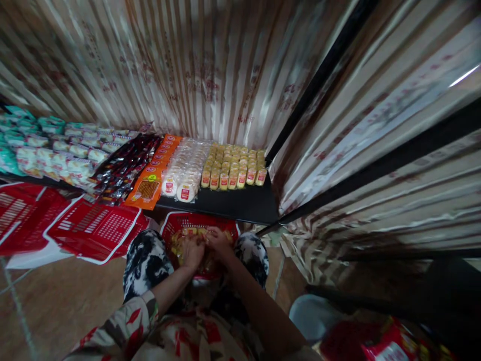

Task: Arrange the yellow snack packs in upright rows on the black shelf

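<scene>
Between my knees sits a red basket (233,228) with a white rim, holding yellow-wrapped snack packs (192,231). Both hands are down inside it, close together over the packs. My left hand (193,252) has its fingers curled down among them; whatever they grip is hidden. My right hand (218,240) is bent in beside it, fingers closed towards the left hand, its contents too small to make out. Just beyond the basket, rows of similar yellow snack packs (233,168) stand on the black shelf (240,203).
Left along the shelf lie round white packs (180,173), an orange packet (152,175), dark packets (126,163) and white-and-green packs (56,145). Red baskets (95,225) rest on the left. Striped sheeting (210,65) hangs behind; black bars (323,75) slant at right. A red package (393,341) lies lower right.
</scene>
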The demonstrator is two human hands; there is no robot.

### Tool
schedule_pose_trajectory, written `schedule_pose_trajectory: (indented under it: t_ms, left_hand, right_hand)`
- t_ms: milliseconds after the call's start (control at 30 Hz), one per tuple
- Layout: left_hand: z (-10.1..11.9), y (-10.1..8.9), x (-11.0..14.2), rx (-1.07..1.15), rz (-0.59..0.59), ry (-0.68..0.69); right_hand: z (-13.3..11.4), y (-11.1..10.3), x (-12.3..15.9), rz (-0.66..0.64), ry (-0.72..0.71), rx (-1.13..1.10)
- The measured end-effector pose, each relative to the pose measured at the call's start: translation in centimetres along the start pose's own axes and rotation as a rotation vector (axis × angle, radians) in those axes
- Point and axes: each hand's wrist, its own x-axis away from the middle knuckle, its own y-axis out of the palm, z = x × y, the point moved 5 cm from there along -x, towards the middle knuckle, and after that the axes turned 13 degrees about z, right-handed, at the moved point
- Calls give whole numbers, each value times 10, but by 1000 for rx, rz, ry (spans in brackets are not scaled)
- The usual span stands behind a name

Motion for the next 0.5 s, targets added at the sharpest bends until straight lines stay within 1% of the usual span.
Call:
schedule_pose_trajectory:
  t_ms: [67,100,200,267,300,400,500]
  left_hand:
    - [12,-9,2,20,39,79]
    - [17,-12,3,57,35,116]
    - [35,-12,8,221,-64,231]
    - [45,-11,11,335,-104,294]
    - [50,-10,12,376,-104,319]
    - [60,-7,10,426,-57,328]
    - [74,-3,4,456,-5,316]
  right_hand:
    - [-17,-13,1,-38,36,3]
    - [-26,-20,2,-65,53,8]
    - [-57,-38,6,-188,22,59]
    - [-72,-49,7,-230,2,127]
    - [-77,-54,8,-238,-7,153]
    - [-89,-64,6,-215,-58,144]
    - [-94,-73,2,-114,-90,37]
